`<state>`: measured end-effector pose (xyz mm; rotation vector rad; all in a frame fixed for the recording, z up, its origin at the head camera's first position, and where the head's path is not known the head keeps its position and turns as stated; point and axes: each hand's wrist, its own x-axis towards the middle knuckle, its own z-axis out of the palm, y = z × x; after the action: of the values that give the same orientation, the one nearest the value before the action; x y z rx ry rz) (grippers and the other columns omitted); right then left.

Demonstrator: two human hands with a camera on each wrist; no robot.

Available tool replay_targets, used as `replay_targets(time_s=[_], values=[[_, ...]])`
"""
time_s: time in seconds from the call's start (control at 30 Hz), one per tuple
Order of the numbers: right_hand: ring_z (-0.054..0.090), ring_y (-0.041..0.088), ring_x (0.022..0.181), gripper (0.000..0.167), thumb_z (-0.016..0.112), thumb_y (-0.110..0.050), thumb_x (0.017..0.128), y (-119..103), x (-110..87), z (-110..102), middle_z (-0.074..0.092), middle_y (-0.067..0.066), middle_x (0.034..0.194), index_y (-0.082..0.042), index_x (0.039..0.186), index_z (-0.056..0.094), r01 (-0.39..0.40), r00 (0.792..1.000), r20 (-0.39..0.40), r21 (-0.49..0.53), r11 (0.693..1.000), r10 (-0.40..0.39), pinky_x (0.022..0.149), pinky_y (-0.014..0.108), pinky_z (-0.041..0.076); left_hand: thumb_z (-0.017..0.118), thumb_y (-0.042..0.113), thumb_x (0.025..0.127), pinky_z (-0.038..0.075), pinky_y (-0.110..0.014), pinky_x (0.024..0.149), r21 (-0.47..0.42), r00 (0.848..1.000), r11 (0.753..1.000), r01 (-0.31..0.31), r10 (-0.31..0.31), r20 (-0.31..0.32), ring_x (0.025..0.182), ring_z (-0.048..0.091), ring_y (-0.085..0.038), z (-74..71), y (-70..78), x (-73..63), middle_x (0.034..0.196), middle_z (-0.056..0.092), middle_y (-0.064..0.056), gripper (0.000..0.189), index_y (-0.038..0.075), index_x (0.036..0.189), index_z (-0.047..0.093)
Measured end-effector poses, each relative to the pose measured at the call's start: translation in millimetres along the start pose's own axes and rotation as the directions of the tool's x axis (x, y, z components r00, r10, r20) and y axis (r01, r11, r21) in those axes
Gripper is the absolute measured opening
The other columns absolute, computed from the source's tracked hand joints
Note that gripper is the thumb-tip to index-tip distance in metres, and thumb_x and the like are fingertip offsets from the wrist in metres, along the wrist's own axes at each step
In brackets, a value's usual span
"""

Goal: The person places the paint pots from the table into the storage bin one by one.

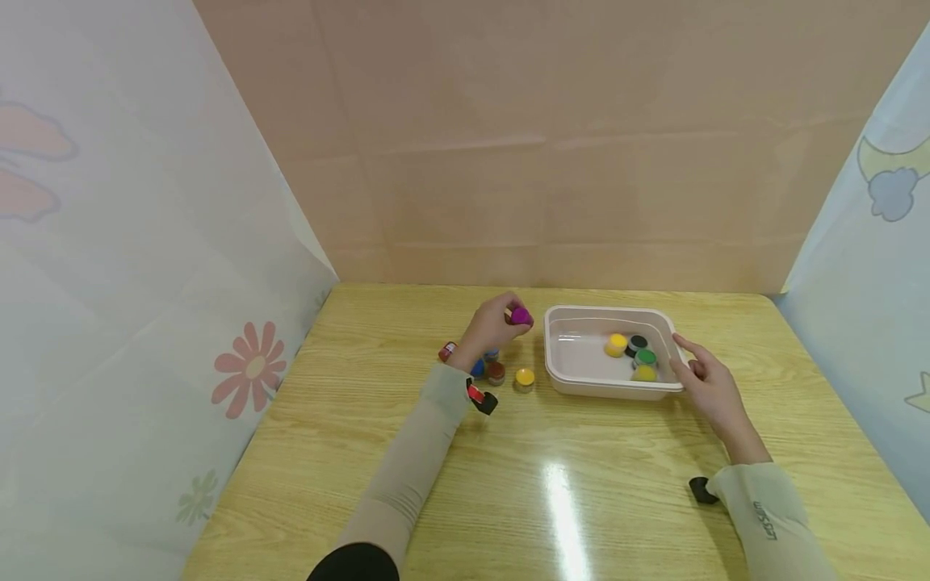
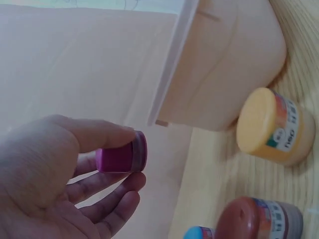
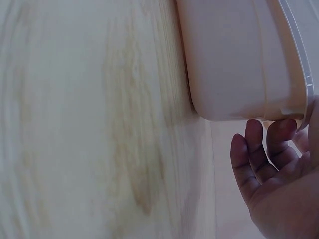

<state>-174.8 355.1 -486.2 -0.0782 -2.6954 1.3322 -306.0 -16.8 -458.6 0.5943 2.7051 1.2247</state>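
Jar (image 2: 114, 160) points its axis sideways in left-wrist view.

A pale tub (image 1: 577, 353) stood on a wooden table (image 1: 625, 492). Left of it, a person's left hand (image 1: 488, 328) pinched a purple jar (image 1: 520, 317); at its right end, the right hand (image 1: 714, 391) held it. Inside it sat two yellow jars (image 1: 616, 345), a black-lidded jar (image 1: 637, 344) and a green-lidded jar (image 1: 645, 358). Left of it stood another yellow jar (image 1: 524, 379), then a brown jar (image 1: 496, 373) and a blue jar (image 1: 477, 369).
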Motion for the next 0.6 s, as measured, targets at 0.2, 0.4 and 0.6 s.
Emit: replay_targets(time_s=[0.2, 0.4, 0.6], values=[[0.033, 0.012, 0.056, 0.059, 0.053, -0.034, 0.109, 0, -0.3, -1, 0.036, -0.002, 0.070, -0.009, 0.160, 0.038, -0.012, 1.000, 0.003, -0.004, 1.000, 0.012, 0.047, 0.029, 0.033, 0.077, 0.023, 0.095, 0.059, -0.022, 0.079, -0.020, 0.999, 0.999, -0.045, 0.045, -0.020, 0.099, 0.065, -0.017, -1.6, 7.6, 0.3, 0.122, 0.068, -0.005, 0.035, 0.014, 0.126, 0.064], [0.034, 0.011, 0.056, 0.059, 0.052, -0.034, 0.109, 0, -0.2, -1, 0.036, -0.002, 0.069, -0.009, 0.160, 0.037, -0.015, 1.000, 0.006, -0.002, 1.000, 0.015, 0.047, 0.029, 0.033, 0.076, 0.022, 0.095, 0.058, -0.021, 0.085, -0.005, 0.996, 0.996, -0.084, 0.084, -0.029, 0.105, 0.063, -0.018, -0.8, 20.0, -0.3, 0.126, 0.065, -0.007, 0.032, 0.015, 0.126, 0.069], [0.034, 0.011, 0.056, 0.059, 0.053, -0.034, 0.109, 2, 0.3, 0, 0.036, -0.003, 0.069, -0.009, 0.160, 0.037, -0.009, 1.000, 0.004, 0.004, 1.000, 0.009, 0.047, 0.030, 0.033, 0.078, 0.014, 0.092, 0.056, -0.019, 0.083, -0.053, 0.991, 0.990, -0.128, 0.125, -0.052, 0.098, 0.064, -0.016, 1.3, 31.6, -0.7, 0.115, 0.065, -0.005, 0.026, 0.014, 0.116, 0.067]])
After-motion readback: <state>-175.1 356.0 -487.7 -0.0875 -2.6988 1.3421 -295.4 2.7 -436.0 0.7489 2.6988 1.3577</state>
